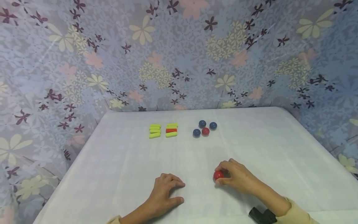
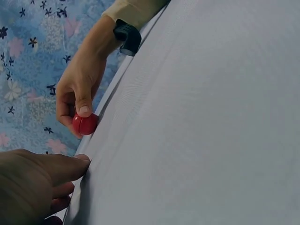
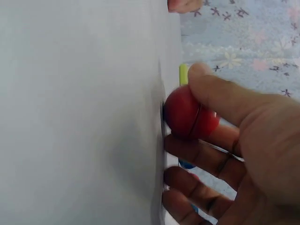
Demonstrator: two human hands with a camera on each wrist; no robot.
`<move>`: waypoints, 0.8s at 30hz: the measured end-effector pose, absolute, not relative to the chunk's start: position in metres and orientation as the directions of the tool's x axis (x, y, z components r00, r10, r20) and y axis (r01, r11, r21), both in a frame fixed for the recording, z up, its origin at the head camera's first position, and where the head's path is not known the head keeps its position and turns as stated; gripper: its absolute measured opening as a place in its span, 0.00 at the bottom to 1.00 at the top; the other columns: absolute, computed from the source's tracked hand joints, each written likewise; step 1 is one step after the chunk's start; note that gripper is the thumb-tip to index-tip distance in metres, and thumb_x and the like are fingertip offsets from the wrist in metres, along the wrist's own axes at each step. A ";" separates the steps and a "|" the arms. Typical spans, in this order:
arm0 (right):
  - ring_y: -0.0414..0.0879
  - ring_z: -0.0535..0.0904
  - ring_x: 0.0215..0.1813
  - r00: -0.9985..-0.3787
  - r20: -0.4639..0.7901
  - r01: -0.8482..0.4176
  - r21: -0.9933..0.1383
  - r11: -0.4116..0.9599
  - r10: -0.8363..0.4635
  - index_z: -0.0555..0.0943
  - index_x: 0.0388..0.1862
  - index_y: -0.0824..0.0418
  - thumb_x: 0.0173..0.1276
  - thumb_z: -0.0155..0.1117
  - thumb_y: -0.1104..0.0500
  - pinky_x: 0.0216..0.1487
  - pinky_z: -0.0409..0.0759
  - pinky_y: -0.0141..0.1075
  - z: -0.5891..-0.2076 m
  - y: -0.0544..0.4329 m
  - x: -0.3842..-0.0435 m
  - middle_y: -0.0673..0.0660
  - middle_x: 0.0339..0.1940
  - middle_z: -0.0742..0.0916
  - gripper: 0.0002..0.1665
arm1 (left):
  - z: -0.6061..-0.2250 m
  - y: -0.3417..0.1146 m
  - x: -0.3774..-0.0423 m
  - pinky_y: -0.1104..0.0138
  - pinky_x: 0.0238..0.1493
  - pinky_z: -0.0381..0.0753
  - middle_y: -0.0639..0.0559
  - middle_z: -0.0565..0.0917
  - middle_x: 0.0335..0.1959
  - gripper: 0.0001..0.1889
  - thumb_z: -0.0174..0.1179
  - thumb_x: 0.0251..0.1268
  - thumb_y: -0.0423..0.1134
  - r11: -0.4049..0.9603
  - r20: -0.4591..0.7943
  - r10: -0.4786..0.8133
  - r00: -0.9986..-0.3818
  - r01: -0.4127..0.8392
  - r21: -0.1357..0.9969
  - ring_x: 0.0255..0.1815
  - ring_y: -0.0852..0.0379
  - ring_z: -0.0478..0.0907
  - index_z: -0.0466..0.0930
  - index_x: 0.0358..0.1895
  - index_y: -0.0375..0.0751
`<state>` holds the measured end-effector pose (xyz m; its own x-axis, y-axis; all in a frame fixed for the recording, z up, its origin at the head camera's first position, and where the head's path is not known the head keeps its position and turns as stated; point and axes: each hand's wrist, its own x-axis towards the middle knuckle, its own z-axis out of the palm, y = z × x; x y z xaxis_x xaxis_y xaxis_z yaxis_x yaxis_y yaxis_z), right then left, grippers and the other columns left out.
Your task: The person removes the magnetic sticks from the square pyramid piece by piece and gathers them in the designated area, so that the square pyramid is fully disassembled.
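Between thumb and fingers, my right hand (image 1: pixel 237 176) pinches a red ball (image 1: pixel 218 175) at the tabletop, right of centre. Seen close in the right wrist view, the ball (image 3: pixel 190 112) has a thin seam around it. My left hand (image 1: pixel 167 195) rests on the white cloth to the left, thumb and fingers spread apart with nothing between them. Farther back, several blue balls (image 1: pixel 196 133) sit grouped with another red ball (image 1: pixel 205 131). Left of them, yellow capsule-shaped pieces (image 1: pixel 154 135) lie in two columns, with one red piece (image 1: pixel 171 130) in the right-hand column.
A white cloth (image 1: pixel 112 174) covers the table. Behind and beside it hangs flower-patterned fabric (image 1: pixel 179 56). A dark strap-like device (image 1: pixel 263 215) shows by the right wrist near the front edge.
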<state>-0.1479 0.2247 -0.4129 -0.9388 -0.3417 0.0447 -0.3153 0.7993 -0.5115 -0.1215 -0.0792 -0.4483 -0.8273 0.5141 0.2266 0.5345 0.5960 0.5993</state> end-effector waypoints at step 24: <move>0.61 0.72 0.61 -1.000 0.000 0.012 -0.705 0.709 0.017 0.69 0.64 0.62 0.65 0.62 0.53 0.58 0.71 0.51 -0.422 0.263 -0.304 0.66 0.62 0.76 0.30 | -0.450 -0.083 -0.122 0.54 0.56 0.61 0.63 0.75 0.51 0.20 0.67 0.50 0.48 0.600 0.254 0.539 -0.803 0.578 0.554 0.54 0.61 0.65 0.79 0.49 0.52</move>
